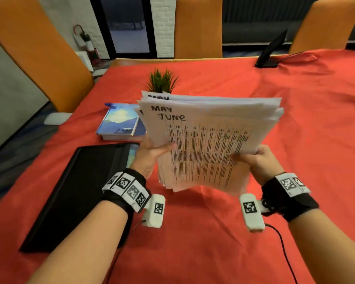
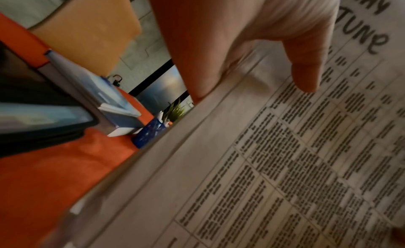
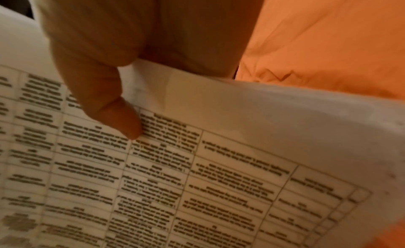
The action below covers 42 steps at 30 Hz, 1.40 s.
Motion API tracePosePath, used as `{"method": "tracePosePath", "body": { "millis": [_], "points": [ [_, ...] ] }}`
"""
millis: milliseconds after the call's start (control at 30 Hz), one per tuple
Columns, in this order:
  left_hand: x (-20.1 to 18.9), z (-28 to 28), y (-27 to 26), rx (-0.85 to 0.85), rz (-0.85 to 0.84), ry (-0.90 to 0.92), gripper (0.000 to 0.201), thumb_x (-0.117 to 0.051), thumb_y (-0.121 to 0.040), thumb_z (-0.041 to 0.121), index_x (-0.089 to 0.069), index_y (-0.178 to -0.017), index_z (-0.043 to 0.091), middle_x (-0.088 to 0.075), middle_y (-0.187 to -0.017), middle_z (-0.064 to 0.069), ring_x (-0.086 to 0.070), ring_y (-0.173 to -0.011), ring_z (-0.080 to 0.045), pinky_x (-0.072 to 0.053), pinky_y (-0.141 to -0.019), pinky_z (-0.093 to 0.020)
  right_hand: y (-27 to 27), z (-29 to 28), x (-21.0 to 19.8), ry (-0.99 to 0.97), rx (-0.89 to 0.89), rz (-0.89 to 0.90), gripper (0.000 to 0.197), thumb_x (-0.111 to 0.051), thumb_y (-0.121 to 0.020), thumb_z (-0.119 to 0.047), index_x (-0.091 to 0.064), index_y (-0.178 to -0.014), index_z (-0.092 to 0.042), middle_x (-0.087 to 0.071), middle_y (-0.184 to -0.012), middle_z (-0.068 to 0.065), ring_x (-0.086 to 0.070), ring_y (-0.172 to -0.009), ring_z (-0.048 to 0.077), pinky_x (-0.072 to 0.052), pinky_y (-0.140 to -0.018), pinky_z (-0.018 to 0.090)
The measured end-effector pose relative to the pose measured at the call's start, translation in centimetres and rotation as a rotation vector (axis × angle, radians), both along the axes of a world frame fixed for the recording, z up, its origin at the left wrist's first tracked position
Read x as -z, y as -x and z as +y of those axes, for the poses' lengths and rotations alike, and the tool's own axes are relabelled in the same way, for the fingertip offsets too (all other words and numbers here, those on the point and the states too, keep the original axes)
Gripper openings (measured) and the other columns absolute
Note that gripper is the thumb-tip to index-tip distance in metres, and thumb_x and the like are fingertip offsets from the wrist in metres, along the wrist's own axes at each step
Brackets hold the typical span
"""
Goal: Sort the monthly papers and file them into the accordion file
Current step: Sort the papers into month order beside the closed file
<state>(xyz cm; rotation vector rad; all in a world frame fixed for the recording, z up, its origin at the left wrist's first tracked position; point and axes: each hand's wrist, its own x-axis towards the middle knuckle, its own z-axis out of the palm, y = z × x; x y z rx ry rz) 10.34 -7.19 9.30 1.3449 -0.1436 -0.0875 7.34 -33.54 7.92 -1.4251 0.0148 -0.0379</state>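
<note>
A thick stack of white printed papers (image 1: 209, 140) is held up above the red table, tilted toward me. Its top sheet is a table of text with "JUNE" handwritten at the top; a sheet behind reads "MAY". My left hand (image 1: 152, 154) grips the stack's left edge, thumb on the front, and the stack (image 2: 274, 165) fills the left wrist view under that hand (image 2: 252, 49). My right hand (image 1: 256, 158) grips the right edge, thumb (image 3: 114, 113) pressed on the top sheet (image 3: 197, 182). The black accordion file (image 1: 76, 193) lies flat at my left, under my left forearm.
A blue book (image 1: 121, 124) lies beyond the file. A small green plant (image 1: 162, 80) in a blue pot (image 2: 149, 134) stands behind the papers. A black stand (image 1: 272, 52) sits at the far right. Orange chairs (image 1: 198, 25) ring the red-covered table (image 1: 295, 119).
</note>
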Motion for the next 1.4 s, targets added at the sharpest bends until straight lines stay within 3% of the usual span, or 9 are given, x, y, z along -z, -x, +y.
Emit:
{"method": "tracePosePath", "body": {
  "millis": [167, 300, 433, 700, 833, 1000, 1133, 1333, 1400],
  "points": [
    [1.9, -0.7, -0.5, 0.005, 0.131, -0.032, 0.063, -0.085, -0.043, 0.027, -0.064, -0.101, 0.013, -0.073, -0.093, 0.002, -0.067, -0.090, -0.016, -0.048, -0.085, -0.034, 0.2, -0.1, 1.9, 0.020, 0.006, 0.069, 0.038, -0.056, -0.071, 0.020, -0.076, -0.072, -0.012, -0.072, -0.076, 0.005, -0.064, -0.077, 0.024, -0.049, -0.085, 0.047],
    [1.0, -1.4, -0.8, -0.126, 0.062, -0.111, 0.060, -0.088, -0.056, 0.021, -0.065, -0.110, 0.009, -0.070, -0.108, -0.007, -0.066, -0.102, -0.021, -0.049, -0.096, -0.042, 0.0, 0.2, 1.3, 0.044, 0.053, 0.051, 0.033, -0.063, -0.071, 0.014, -0.076, -0.075, -0.016, -0.073, -0.078, 0.002, -0.067, -0.073, 0.018, -0.054, -0.078, 0.037],
    [-0.5, -2.3, -0.4, -0.216, -0.058, -0.107, 0.027, -0.072, -0.080, 0.011, -0.065, -0.104, 0.019, -0.070, -0.104, 0.001, -0.067, -0.100, -0.016, -0.053, -0.092, -0.039, -0.1, 0.6, -1.4, 0.099, 0.164, -0.086, 0.019, -0.073, -0.069, 0.004, -0.074, -0.076, -0.014, -0.074, -0.079, 0.001, -0.068, -0.076, 0.017, -0.055, -0.071, 0.028],
    [0.7, -2.4, 0.7, -0.324, -0.113, -0.017, 0.048, -0.082, -0.063, 0.009, -0.062, -0.106, -0.004, -0.070, -0.094, -0.006, -0.068, -0.088, -0.014, -0.051, -0.082, -0.027, 0.8, 1.6, -1.8, 0.124, 0.220, -0.159, 0.025, -0.076, -0.069, 0.001, -0.073, -0.076, -0.023, -0.073, -0.078, -0.006, -0.066, -0.078, 0.012, -0.055, -0.074, 0.031],
    [-0.4, -3.7, 0.7, -0.365, -0.117, -0.040, 0.026, -0.077, -0.072, 0.007, -0.067, -0.093, 0.019, -0.073, -0.088, 0.008, -0.068, -0.091, -0.009, -0.053, -0.086, -0.031, 0.4, 3.1, -2.2, 0.083, 0.271, -0.157, 0.023, -0.075, -0.071, 0.001, -0.070, -0.079, -0.020, -0.072, -0.074, -0.010, -0.066, -0.074, 0.007, -0.053, -0.071, 0.025],
    [-0.1, -4.4, 0.7, -0.463, -0.119, 0.061, 0.048, -0.082, -0.069, 0.014, -0.057, -0.110, 0.017, -0.068, -0.108, -0.006, -0.066, -0.102, -0.018, -0.052, -0.092, -0.039, 0.5, 2.7, -1.7, 0.073, 0.335, -0.158, 0.017, -0.077, -0.071, -0.006, -0.070, -0.083, -0.015, -0.072, -0.078, -0.007, -0.067, -0.076, 0.007, -0.055, -0.069, 0.022],
    [2.6, -4.6, 1.0, -0.414, 0.010, -0.081, 0.071, -0.085, -0.063, 0.028, -0.052, -0.123, 0.006, -0.069, -0.110, -0.003, -0.066, -0.101, -0.012, -0.050, -0.096, -0.043, 0.7, 3.0, 1.3, 0.161, 0.265, 0.008, 0.024, -0.076, -0.071, -0.005, -0.068, -0.089, -0.020, -0.070, -0.088, -0.007, -0.068, -0.078, 0.004, -0.053, -0.071, 0.027],
    [1.4, -3.4, 0.3, -0.279, -0.033, -0.289, 0.028, -0.066, -0.087, 0.019, -0.061, -0.113, 0.013, -0.067, -0.110, 0.002, -0.063, -0.104, -0.012, -0.050, -0.093, -0.030, 0.4, 1.6, 0.0, 0.155, 0.223, 0.061, 0.019, -0.075, -0.072, -0.003, -0.070, -0.088, -0.011, -0.074, -0.083, -0.001, -0.070, -0.078, 0.017, -0.057, -0.069, 0.028],
    [2.5, -2.4, 0.7, -0.150, 0.039, -0.369, 0.029, -0.062, -0.089, 0.013, -0.059, -0.118, 0.014, -0.064, -0.113, 0.003, -0.062, -0.106, -0.014, -0.048, -0.095, -0.030, 0.7, 0.9, 0.5, 0.169, 0.133, 0.197, 0.022, -0.075, -0.070, -0.002, -0.070, -0.092, -0.003, -0.073, -0.087, 0.008, -0.070, -0.078, 0.022, -0.058, -0.069, 0.031]
  ]
}}
